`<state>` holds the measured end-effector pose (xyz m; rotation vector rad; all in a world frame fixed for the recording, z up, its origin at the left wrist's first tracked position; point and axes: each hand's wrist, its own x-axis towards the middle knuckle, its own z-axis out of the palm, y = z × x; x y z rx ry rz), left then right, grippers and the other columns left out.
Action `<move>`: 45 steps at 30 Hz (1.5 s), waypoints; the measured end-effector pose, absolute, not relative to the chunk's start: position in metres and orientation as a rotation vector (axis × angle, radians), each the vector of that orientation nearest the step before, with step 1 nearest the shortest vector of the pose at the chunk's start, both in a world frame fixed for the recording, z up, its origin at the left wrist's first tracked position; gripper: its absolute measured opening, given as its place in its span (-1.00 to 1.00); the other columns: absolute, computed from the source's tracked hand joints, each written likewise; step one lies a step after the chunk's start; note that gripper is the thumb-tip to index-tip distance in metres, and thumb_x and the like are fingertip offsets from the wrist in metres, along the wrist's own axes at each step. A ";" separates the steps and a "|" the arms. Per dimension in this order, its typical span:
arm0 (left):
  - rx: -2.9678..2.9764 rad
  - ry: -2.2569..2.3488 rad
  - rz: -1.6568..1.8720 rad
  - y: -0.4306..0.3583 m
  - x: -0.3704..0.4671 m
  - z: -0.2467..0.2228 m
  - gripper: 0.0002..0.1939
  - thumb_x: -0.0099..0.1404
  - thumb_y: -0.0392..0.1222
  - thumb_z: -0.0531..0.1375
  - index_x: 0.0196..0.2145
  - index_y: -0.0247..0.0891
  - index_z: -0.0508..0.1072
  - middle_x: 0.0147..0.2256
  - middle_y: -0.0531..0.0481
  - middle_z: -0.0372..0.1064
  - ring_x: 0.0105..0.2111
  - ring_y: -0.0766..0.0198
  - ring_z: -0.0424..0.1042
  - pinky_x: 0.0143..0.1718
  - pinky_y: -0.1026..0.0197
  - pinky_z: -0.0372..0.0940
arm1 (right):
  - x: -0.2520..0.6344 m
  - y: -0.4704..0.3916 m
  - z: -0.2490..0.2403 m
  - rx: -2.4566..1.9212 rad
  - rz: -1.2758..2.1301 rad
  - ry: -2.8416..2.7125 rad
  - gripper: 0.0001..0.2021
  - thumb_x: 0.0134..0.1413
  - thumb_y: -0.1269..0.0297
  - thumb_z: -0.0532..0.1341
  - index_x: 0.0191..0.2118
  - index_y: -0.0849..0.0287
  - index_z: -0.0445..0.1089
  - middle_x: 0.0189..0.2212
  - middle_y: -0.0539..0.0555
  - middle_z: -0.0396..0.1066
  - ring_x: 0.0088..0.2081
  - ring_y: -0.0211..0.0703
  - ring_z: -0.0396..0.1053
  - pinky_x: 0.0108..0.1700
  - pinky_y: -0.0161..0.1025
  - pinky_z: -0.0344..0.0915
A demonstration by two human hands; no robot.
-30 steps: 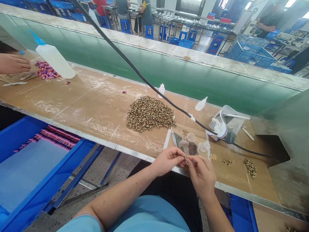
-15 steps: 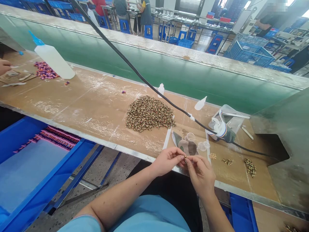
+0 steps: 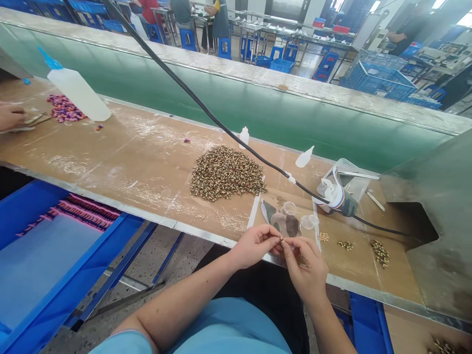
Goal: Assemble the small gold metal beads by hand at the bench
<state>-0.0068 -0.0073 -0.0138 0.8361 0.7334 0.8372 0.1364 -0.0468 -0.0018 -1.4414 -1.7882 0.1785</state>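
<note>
Here | tiny piece [image 3: 282,239] | pinched between left hand [image 3: 257,246] and right hand [image 3: 307,268]

We see bright, diffuse light, with glare on the worktop [image 3: 121,152] before the green partition [image 3: 158,81]; beyond the partition, we find haze, soft detail and, toward its right end, blown-out bright patches [image 3: 466,18].

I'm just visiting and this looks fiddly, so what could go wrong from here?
The tiny piece pinched between the left hand and right hand could slip and drop, perhaps to the floor, since they are close to the table edge.

The clear round containers just beyond the fingers might get knocked.

The loose pile has no tray around it, so a stray arm could scatter it.
</note>
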 end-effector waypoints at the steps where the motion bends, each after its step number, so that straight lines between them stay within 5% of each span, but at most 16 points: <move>1: 0.844 0.736 0.837 -0.007 -0.007 -0.013 -0.58 -0.01 0.08 0.32 -0.40 -0.35 0.41 -0.50 0.03 0.39 -0.48 0.39 0.39 -0.35 0.27 0.32 | 0.136 -0.047 -0.001 -1.438 0.201 -1.775 -0.90 0.13 0.29 0.16 -0.34 0.13 0.41 -0.43 0.02 0.40 -0.40 -0.29 0.34 -0.40 -0.34 0.31; 9: 0.936 0.779 0.791 -0.010 -0.006 -0.009 -0.70 0.03 -0.06 0.32 -0.37 -0.35 0.46 -0.45 -0.01 0.41 -0.45 0.36 0.38 -0.31 0.23 0.33 | 0.140 -0.055 0.000 -1.525 0.329 -1.681 -0.84 0.14 0.26 0.13 -0.40 0.13 0.40 -0.46 0.01 0.40 -0.42 -0.27 0.35 -0.42 -0.33 0.29; 21: 1.036 0.803 0.749 -0.010 -0.009 -0.008 -0.72 0.11 -0.06 0.25 -0.31 -0.33 0.41 -0.44 0.01 0.37 -0.47 0.37 0.34 -0.34 0.25 0.29 | 0.251 -0.056 -0.017 -1.979 -0.248 -1.469 -0.60 0.13 -0.04 0.05 -0.46 0.15 0.40 -0.53 0.07 0.36 -0.51 -0.19 0.22 -0.45 -0.24 0.09; 45: 1.030 0.807 0.748 -0.010 -0.009 -0.010 -0.73 0.12 -0.06 0.24 -0.30 -0.32 0.41 -0.45 0.02 0.37 -0.44 0.36 0.36 -0.33 0.26 0.31 | 0.238 -0.043 -0.015 -1.871 -0.122 -1.868 -0.69 0.17 0.09 0.03 -0.39 0.12 0.44 -0.45 0.04 0.42 -0.43 -0.21 0.30 -0.29 -0.21 0.12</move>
